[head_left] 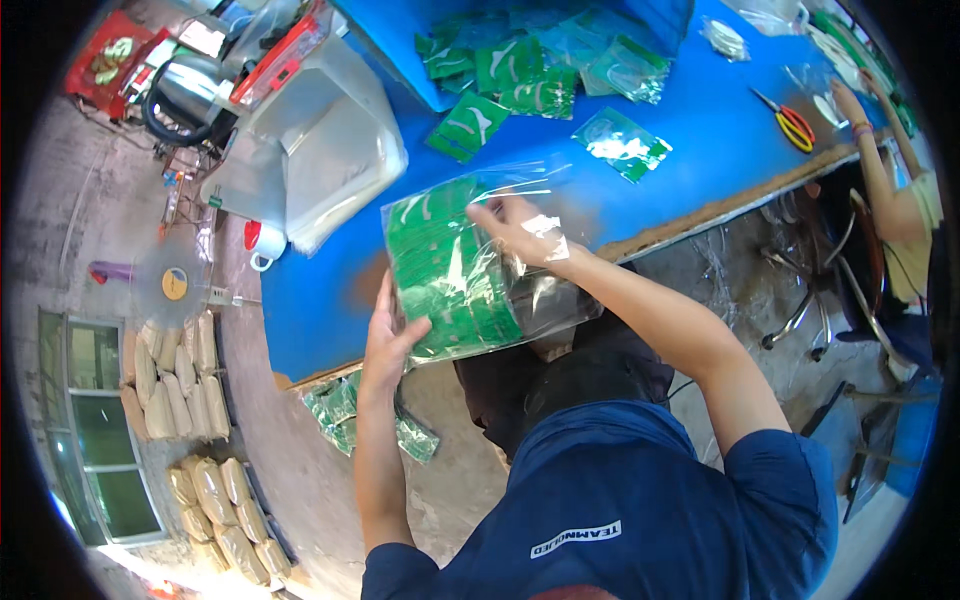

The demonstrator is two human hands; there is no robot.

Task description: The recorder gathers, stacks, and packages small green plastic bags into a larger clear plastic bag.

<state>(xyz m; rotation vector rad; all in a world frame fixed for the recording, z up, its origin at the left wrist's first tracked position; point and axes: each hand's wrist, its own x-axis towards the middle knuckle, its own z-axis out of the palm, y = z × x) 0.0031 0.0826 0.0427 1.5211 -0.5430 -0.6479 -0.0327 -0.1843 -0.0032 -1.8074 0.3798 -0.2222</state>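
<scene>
A large clear plastic bag (565, 300) filled with flat green packets (445, 265) is tilted over the near edge of the blue table. My left hand (388, 335) grips its left side, thumb on the front and fingers partly hidden behind. At the bag's right part, my right hand (515, 232) has bent fingers closed on the film beside the packets. Shiny film overlaps that wrist; whether the hand is inside the bag I cannot tell. Loose green packets (466, 126) lie just beyond, and a single packet (622, 145) rests farther right.
A blue bin (640, 22) spills green packets onto the blue table (690, 170). Scissors (795, 130) lie right, near a co-worker's arm (880, 180). Clear bags (340, 150) and a white mug (264, 243) sit left. Green packaging (335, 410) shows below the table edge.
</scene>
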